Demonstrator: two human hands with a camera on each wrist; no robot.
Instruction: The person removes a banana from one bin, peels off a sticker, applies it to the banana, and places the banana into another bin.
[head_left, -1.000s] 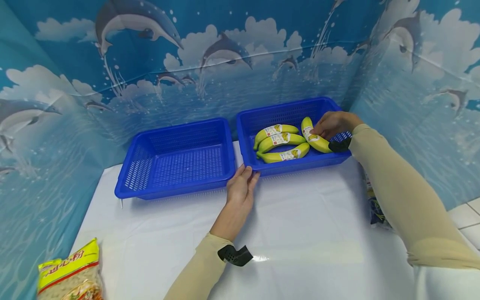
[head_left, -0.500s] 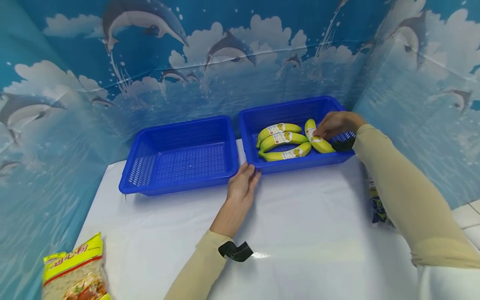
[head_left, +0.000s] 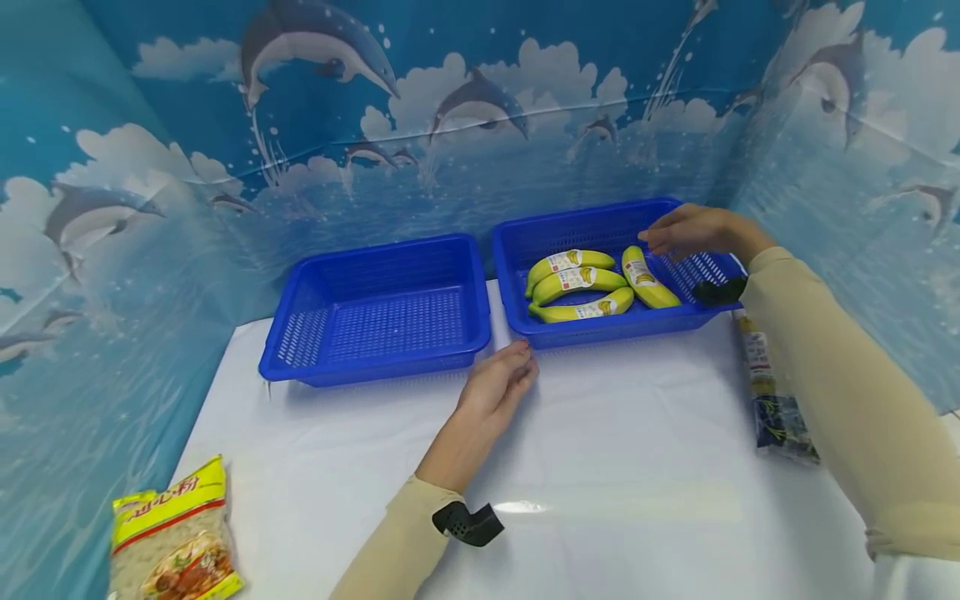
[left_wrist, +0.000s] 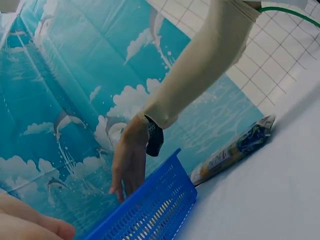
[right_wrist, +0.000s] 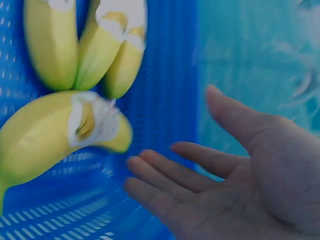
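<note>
My right hand (head_left: 693, 232) hovers over the right end of the right blue basket (head_left: 600, 335), fingers extended and holding nothing. Just left of it a labelled banana (head_left: 647, 279) lies slanted in the basket; the right wrist view shows this banana (right_wrist: 55, 132) a little apart from the fingertips (right_wrist: 134, 162). Several more bananas (head_left: 577, 282) lie side by side at the basket's left. My left hand (head_left: 497, 387) is at that basket's front left corner, fingertips right by the rim, fingers loosely bent and gripping nothing.
A second blue basket (head_left: 397, 325) with a bare mesh floor stands to the left. A yellow-topped food bag (head_left: 176, 533) lies at the table's front left. Another packet (head_left: 772, 392) lies on the right, partly behind the right sleeve. A dolphin-print curtain (head_left: 480, 183) encloses the back.
My right hand has let go of the slanted banana and lifted up and away to the right. The left fingers have come slightly off the basket's rim. The view has shifted a little left.
</note>
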